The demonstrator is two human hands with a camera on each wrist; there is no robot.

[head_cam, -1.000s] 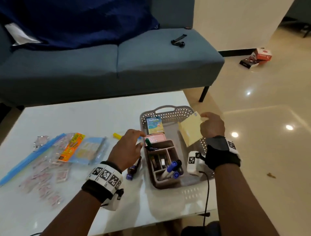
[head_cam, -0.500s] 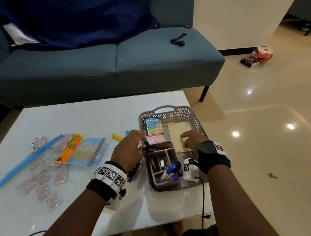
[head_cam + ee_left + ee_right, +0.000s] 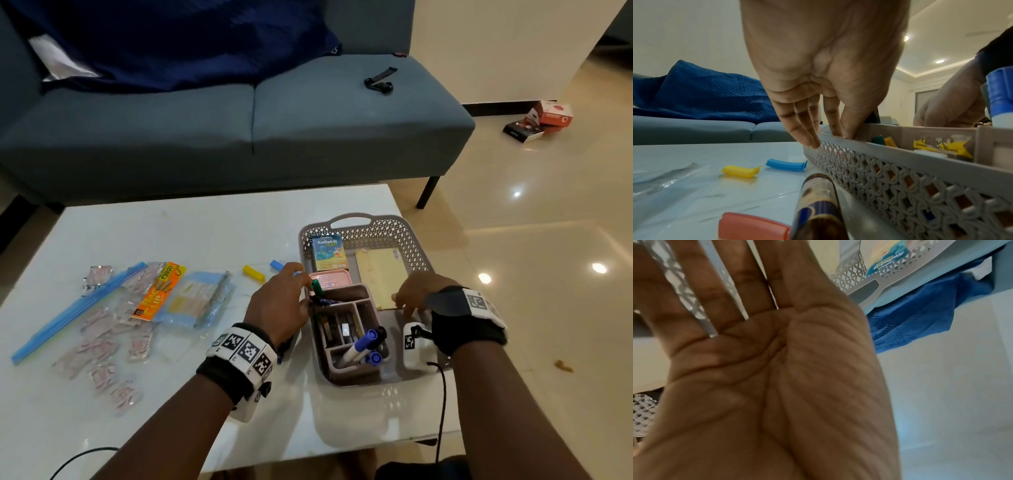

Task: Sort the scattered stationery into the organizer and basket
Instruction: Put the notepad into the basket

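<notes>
A grey lattice basket (image 3: 351,219) stands at the table's right end. In it are a brown organizer (image 3: 368,303) with blue markers (image 3: 363,346), a green marker (image 3: 317,287), a pink box (image 3: 330,277), a Koflet-H box (image 3: 327,251) and a yellow paper pad (image 3: 380,274) lying flat. My left hand (image 3: 301,281) rests with straight fingers (image 3: 812,141) against the basket's left rim (image 3: 890,155). My right hand (image 3: 402,301) lies flat on the pad's near edge; the right wrist view shows its palm (image 3: 777,369) open and empty.
On the table left of the basket lie a yellow clip (image 3: 253,273), a blue clip (image 3: 279,265), a pink clip (image 3: 752,227) and a dark pen (image 3: 818,203). Further left are an orange-labelled packet (image 3: 159,291), plastic bags and several sachets. A blue sofa (image 3: 239,130) stands behind.
My right hand lowered the yellow pad from above the basket and laid it flat inside, then let go. My left hand slid right onto the basket's left rim.
</notes>
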